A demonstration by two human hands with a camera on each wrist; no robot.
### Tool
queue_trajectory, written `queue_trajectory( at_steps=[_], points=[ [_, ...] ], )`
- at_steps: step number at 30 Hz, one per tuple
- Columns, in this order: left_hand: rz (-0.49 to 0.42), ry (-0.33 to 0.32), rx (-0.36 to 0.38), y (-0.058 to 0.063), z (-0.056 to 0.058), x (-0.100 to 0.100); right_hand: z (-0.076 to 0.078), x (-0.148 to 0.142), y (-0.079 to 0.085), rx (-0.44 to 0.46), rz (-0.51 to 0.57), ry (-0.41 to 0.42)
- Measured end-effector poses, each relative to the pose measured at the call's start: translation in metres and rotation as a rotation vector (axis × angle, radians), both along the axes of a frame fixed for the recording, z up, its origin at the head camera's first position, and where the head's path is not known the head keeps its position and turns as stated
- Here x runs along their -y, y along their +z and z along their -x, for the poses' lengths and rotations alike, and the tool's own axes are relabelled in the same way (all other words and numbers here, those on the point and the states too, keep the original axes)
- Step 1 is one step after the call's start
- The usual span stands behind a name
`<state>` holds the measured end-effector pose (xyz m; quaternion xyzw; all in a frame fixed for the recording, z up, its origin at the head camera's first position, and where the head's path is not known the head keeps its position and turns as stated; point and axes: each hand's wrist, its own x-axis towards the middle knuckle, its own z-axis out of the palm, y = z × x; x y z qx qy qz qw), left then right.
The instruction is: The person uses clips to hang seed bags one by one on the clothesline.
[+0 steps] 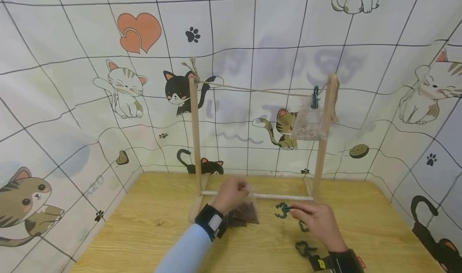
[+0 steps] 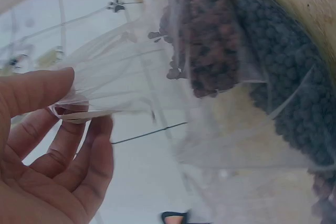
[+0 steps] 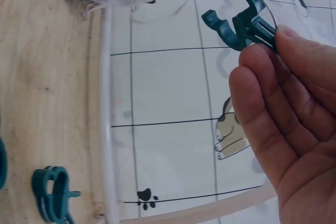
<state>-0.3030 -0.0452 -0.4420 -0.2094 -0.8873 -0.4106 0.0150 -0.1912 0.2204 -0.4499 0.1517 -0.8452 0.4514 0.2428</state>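
My left hand (image 1: 231, 195) pinches the gathered top of a clear plastic bag (image 2: 121, 77) holding reddish-brown pellets (image 2: 210, 40). The bag hangs at a tilt low over the table, in front of the frame's bottom rod. Right beside it lies a second clear bag with dark grey pellets (image 2: 289, 66). Between thumb and fingers, my right hand (image 1: 319, 221) squeezes the handles of a green spring clip (image 1: 283, 210). In the right wrist view the clip's curved jaws are spread apart, with nothing between them, and point toward the bag.
A wooden frame (image 1: 195, 136) stands at the back of the table (image 1: 155, 209), with a string (image 1: 252, 90) tied across its posts. Near its right post, another green clip (image 1: 315, 97) holds up a bag of pale bits (image 1: 308, 133). More green clips (image 1: 304, 249) lie by my right wrist.
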Motion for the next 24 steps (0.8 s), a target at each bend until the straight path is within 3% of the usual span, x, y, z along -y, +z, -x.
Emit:
queue_trajectory(
  at_steps=[8,12,18,24],
  points=[
    [0.084,-0.02,-0.217,0.025,-0.03,0.005,-0.004,-0.001,0.016,-0.144,0.027,-0.033],
    [0.06,-0.044,-0.237,0.04,-0.038,0.002,-0.001,-0.003,0.034,-0.295,-0.025,-0.073],
    [-0.048,-0.095,-0.252,0.071,-0.038,-0.008,0.01,-0.017,0.08,-0.5,-0.155,-0.109],
    [-0.106,-0.116,-0.309,0.106,-0.027,-0.026,0.02,-0.025,0.143,-0.632,-0.205,-0.068]
  ],
)
